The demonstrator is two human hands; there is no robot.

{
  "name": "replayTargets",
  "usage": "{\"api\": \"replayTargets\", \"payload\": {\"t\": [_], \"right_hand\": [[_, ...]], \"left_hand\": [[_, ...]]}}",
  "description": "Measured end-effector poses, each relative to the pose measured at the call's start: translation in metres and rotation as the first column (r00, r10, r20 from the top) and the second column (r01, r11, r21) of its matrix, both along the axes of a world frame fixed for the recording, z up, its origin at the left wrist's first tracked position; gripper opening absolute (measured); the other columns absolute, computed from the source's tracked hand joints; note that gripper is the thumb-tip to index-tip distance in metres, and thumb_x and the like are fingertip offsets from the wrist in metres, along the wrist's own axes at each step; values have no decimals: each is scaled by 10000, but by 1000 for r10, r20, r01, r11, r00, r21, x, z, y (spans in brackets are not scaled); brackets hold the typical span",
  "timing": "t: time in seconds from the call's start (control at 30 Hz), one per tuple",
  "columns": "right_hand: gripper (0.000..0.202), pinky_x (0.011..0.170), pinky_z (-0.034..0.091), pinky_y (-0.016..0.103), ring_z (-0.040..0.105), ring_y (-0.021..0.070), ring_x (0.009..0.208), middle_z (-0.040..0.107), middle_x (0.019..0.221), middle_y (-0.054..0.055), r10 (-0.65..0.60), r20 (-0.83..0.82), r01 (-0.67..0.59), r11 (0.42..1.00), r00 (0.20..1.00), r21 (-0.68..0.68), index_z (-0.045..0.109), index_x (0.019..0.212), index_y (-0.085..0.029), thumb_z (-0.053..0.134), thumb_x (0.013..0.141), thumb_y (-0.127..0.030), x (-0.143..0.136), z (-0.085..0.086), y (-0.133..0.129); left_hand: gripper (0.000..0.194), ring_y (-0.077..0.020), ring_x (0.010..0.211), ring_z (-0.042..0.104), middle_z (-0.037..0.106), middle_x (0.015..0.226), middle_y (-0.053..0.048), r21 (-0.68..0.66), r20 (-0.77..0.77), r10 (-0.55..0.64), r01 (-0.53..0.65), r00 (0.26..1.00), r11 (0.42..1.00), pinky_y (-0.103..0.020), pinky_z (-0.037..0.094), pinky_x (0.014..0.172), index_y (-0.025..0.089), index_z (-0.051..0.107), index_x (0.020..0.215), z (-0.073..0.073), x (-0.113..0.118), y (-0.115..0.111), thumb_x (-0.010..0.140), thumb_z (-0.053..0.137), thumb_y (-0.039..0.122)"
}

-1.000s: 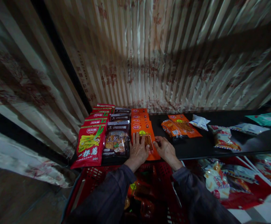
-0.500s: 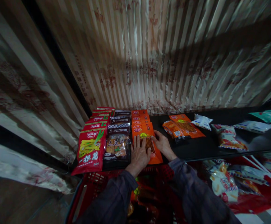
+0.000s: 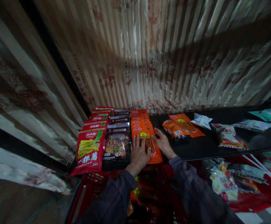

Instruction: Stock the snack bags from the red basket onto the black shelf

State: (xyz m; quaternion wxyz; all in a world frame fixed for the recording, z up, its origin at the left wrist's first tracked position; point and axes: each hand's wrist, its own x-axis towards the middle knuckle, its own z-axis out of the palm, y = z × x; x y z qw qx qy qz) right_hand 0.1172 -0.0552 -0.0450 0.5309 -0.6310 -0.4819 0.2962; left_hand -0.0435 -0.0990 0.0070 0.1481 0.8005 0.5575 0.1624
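Note:
Orange snack packets [image 3: 144, 130] lie overlapped in a column on the black shelf. My left hand [image 3: 139, 155] rests flat on the lower left of the front packet, fingers stretched out. At that packet's right edge is my right hand [image 3: 163, 143], fingers apart and slightly bent, with the fingertips touching or very near the edge. Directly left of the column are dark potato-slice packets [image 3: 117, 143], also overlapped. Red snack packets [image 3: 90, 149] form the leftmost column, the front one hanging slightly over the shelf's edge.
Two loose orange packets [image 3: 184, 124] lie right of my hands. Beyond them are a small white packet [image 3: 201, 120], a red-and-white bag [image 3: 228, 137] and a green packet [image 3: 269, 113]. Below the shelf stand a red basket [image 3: 91, 186] and a red bag of snacks [image 3: 247, 199]. Patterned curtain [image 3: 135, 62] hangs behind.
Both hands stay almost in place at the front orange packet. The view has shifted very slightly.

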Motion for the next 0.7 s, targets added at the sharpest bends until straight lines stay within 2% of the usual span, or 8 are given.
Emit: {"api": "replayTargets", "payload": {"t": [0.17, 0.3, 0.5, 0.7], "right_hand": [[551, 1120, 415, 433, 561, 227, 1294, 605, 1382, 121, 23, -58, -21, 999, 998, 38, 542, 1339, -181, 596, 791, -184, 0, -3, 1], [554, 1122, 414, 424, 552, 223, 1305, 603, 1386, 115, 23, -63, -20, 999, 998, 46, 538, 1342, -186, 593, 791, -184, -1, -5, 1], [593, 1120, 414, 429, 539, 216, 1317, 572, 1419, 122, 34, -53, -32, 999, 998, 38, 484, 1393, -181, 561, 805, -182, 3, -9, 1], [585, 1114, 424, 451, 549, 227, 1307, 587, 1405, 117, 50, 6, -50, 998, 999, 47, 473, 1410, -194, 578, 838, -255, 6, -13, 4]], "left_hand": [[605, -346, 1511, 119, 194, 1634, -144, 10, 77, 31, -32, 997, 999, -488, 241, 1198, 156, 460, 1437, -5, -1, 1, 866, 565, 329], [640, -356, 1502, 155, 148, 1636, -177, -8, 147, 82, -81, 986, 997, -465, 241, 1203, 109, 443, 1421, -10, -2, 3, 846, 590, 348], [680, -316, 1482, 251, 203, 1620, -177, -82, 231, 170, -155, 958, 985, -404, 275, 1196, 114, 393, 1441, -8, 1, 10, 823, 607, 303], [701, -315, 1479, 262, 205, 1621, -186, -114, 245, 206, -182, 947, 977, -392, 293, 1190, 114, 405, 1436, -6, 4, 13, 804, 650, 295]]}}
